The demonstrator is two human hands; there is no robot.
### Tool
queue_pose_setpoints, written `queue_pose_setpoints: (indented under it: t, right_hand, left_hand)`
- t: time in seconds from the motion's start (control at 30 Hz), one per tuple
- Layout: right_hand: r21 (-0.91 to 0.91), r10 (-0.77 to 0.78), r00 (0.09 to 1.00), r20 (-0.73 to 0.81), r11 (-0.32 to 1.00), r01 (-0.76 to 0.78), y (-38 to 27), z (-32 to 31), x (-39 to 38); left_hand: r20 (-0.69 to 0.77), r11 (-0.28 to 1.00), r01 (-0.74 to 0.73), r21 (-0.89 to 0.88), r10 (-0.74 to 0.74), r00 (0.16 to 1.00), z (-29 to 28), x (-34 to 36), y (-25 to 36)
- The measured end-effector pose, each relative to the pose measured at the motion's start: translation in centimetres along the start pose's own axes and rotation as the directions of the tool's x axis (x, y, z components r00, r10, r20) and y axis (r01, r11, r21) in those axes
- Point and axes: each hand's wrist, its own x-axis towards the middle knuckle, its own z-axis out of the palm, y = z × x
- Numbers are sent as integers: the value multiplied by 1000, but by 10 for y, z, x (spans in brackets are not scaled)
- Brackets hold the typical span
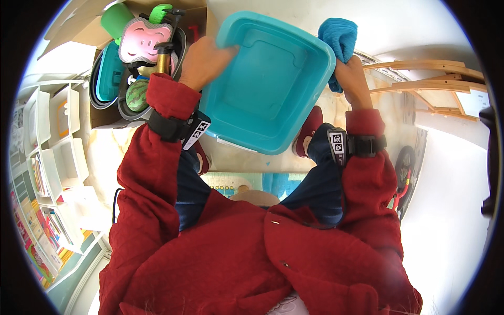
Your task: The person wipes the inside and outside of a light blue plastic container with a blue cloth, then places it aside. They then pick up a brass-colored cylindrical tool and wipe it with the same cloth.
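Fingers of left hand (206, 60) clamped over teal tub (265, 86) rim, right hand (350, 79) fingers pinching blue cloth (338, 39).

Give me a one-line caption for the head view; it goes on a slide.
Left hand grips a teal plastic bin while the right hand holds a blue cloth at its edge.
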Motion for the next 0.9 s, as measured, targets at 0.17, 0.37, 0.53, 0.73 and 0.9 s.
queue_pose_setpoints:
  t: [0.17,0.37,0.53,0.73,0.9]
  right_hand:
    - [297,64,997,-42,954,-48,-8,8,-8]
    - [381,64,994,84,920,-91,-8,8,-15]
    - [433,37,995,89,899,-72,-11,1,-14]
    - [692,-96,993,-75,712,121,-12,-5,-11]
    - [503,-131,989,76,861,75,-11,-3,-19]
  left_hand:
    - [-25,999,47,-9,-47,999,-5,-3,5]
    - [-95,992,55,-114,-66,993,-12,-5,11]
    - [-42,963,75,-260,-89,995,-10,-3,8]
    - [14,877,93,-472,-98,995,0,-4,8]
    - [21,747,173,-642,-209,978,-4,-7,11]
